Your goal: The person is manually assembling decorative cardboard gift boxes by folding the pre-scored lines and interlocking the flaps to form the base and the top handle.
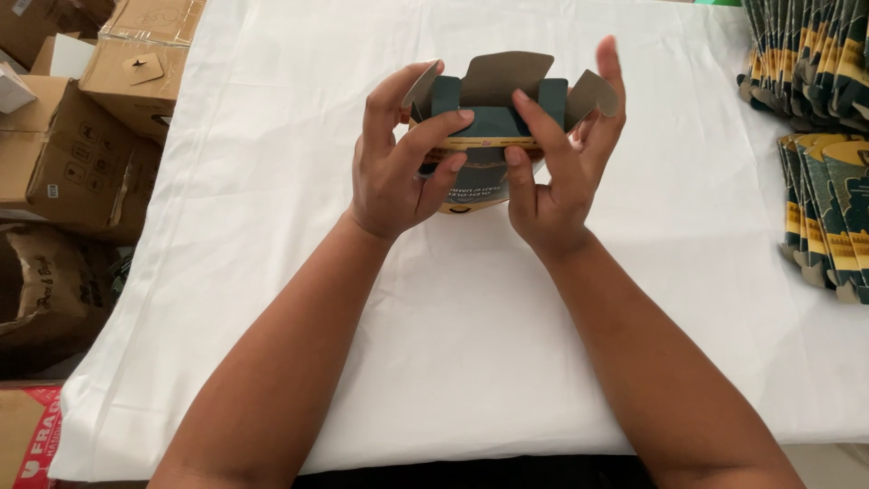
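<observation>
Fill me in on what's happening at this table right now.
A person holds a small dark green carton above the white-covered table with both hands. The left hand grips its left side, thumb pressing on a folded flap; the right hand grips the right side, index finger on the same flap. The other top flaps stand open. Stacks of flat cartons lie at the right, brown cardboard boxes on the left.

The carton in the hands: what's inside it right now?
The carton is open on top, flaps raised. Only its plain grey-brown flap linings and dark green inner flaps show. The left hand and right hand hide the lower interior, so any contents cannot be seen.
</observation>
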